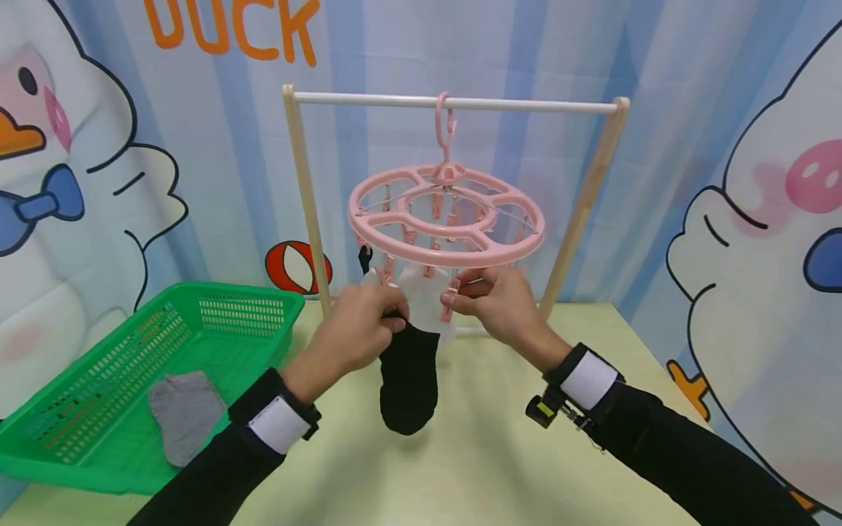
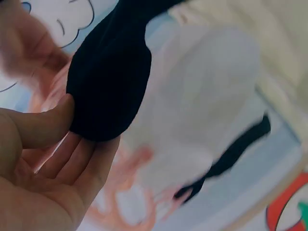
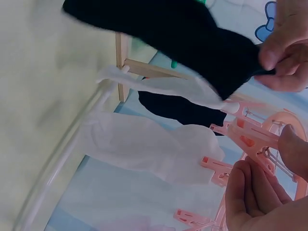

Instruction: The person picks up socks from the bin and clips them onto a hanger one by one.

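A black sock (image 1: pixel 409 380) hangs toe down from my left hand (image 1: pixel 358 326), which pinches a corner of its cuff. My right hand (image 1: pixel 496 303) pinches a pink clothespin (image 1: pixel 450 301) that hangs from the round pink drying hanger (image 1: pixel 447 256). In the right wrist view the sock's cuff is apart from that clothespin (image 3: pixel 252 137). Behind them white socks (image 3: pixel 149 144) hang from other clips, and another black sock (image 3: pixel 180 108) hangs farther back.
The hanger hooks over the white bar (image 1: pixel 526 104) of a wooden-legged rack (image 1: pixel 588 193). A green basket (image 1: pixel 246 292) at left holds a grey sock (image 1: pixel 186 416). Below lies the pale table (image 1: pixel 500 453); a printed duck curtain (image 1: pixel 408 58) stands behind.
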### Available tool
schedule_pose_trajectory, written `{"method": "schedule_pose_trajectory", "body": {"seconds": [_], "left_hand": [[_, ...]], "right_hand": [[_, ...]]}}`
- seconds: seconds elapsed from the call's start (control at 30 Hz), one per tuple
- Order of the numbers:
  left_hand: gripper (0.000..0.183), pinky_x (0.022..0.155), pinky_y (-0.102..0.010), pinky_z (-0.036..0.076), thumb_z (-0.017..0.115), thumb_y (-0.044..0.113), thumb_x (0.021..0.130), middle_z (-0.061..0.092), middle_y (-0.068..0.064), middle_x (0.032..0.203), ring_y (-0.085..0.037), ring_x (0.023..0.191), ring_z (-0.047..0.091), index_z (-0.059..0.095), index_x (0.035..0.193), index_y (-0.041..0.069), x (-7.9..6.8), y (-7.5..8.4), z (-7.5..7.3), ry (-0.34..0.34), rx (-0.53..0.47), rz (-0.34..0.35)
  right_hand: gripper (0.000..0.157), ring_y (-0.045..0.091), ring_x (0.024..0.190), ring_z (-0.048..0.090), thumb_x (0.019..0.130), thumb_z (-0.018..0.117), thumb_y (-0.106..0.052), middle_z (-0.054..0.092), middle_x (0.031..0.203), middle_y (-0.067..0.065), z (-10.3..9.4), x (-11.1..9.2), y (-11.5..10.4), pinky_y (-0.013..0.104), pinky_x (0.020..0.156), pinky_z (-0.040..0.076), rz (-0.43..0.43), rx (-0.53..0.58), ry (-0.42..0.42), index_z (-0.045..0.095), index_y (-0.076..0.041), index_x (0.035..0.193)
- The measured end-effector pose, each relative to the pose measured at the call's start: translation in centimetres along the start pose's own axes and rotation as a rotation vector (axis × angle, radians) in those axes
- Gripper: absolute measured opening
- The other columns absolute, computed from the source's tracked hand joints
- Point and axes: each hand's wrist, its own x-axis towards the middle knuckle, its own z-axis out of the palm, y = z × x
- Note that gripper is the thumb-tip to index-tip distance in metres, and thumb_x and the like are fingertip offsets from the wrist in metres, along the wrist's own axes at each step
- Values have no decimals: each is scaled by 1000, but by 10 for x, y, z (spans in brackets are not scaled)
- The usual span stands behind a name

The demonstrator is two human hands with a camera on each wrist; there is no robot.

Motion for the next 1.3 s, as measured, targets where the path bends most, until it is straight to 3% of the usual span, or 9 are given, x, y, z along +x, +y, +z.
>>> {"method": "schedule_pose_trajectory", "body": {"seconds": [0.17, 0.4, 0.53, 0.6, 0.77, 0.9, 1.03, 1.17, 1.3], "left_hand": [[18, 63, -34, 52, 66, -8, 83, 63, 2, 73, -15, 67, 54, 68, 79, 9, 5, -2, 31, 51, -77, -16], [19, 79, -44, 49, 66, -8, 81, 62, 2, 71, -16, 68, 53, 67, 79, 10, 17, 1, 49, 164, -97, 34], [20, 105, -56, 32, 66, -9, 80, 63, 4, 70, -14, 69, 53, 68, 78, 11, 24, 5, 49, 206, -89, 62], [20, 105, -55, 32, 66, -10, 80, 63, 4, 71, -13, 69, 54, 68, 78, 10, 26, 6, 48, 219, -85, 67], [19, 66, -39, 47, 66, -9, 81, 63, 2, 72, -13, 65, 53, 68, 79, 9, 29, 9, 46, 243, -101, 73], [18, 83, -45, 45, 67, -10, 80, 62, 2, 70, -13, 63, 53, 67, 79, 8, 30, 9, 45, 273, -108, 103], [18, 106, -57, 27, 69, -9, 79, 60, 3, 67, -12, 64, 52, 67, 79, 9, 30, 8, 45, 297, -91, 112], [16, 112, -60, 10, 70, -6, 82, 60, 4, 67, -11, 65, 52, 67, 82, 10, 29, 7, 44, 287, -92, 99], [12, 112, -57, 16, 70, -3, 86, 64, 3, 74, -10, 69, 56, 68, 89, 9, 26, 7, 41, 284, -79, 70]], "right_hand": [[18, 11, 81, 68, 86, 75, -13, 72, 86, 6, 2, 0, -1, 35, 71, 53, 6, -27, 6, 67, -2, 97], [11, 12, 80, 67, 87, 73, -9, 70, 87, 6, -1, 1, -1, 39, 73, 54, -39, -49, 21, 68, -2, 94], [9, 13, 80, 67, 87, 72, -7, 68, 88, 7, -3, 2, -1, 39, 73, 54, -60, -53, 32, 69, -2, 95], [9, 14, 79, 67, 87, 72, -5, 68, 88, 8, -4, 2, 0, 38, 72, 54, -76, -55, 37, 69, -2, 95], [12, 15, 80, 68, 88, 71, -4, 67, 89, 9, -4, 1, 1, 38, 72, 54, -100, -52, 36, 70, 0, 99], [16, 16, 81, 68, 87, 71, -2, 67, 90, 11, -4, 2, 2, 39, 75, 54, -106, -17, 21, 69, 3, 102], [12, 15, 82, 68, 87, 72, -3, 70, 88, 10, -2, 3, 3, 40, 78, 55, -93, 6, -6, 69, 3, 97], [13, 15, 84, 68, 87, 73, -5, 70, 89, 10, -2, 3, 4, 41, 79, 55, -71, 11, -20, 68, 2, 97], [17, 14, 87, 68, 86, 74, -6, 68, 94, 10, -2, 2, 5, 41, 81, 55, -62, 29, -21, 68, 2, 101]]}}
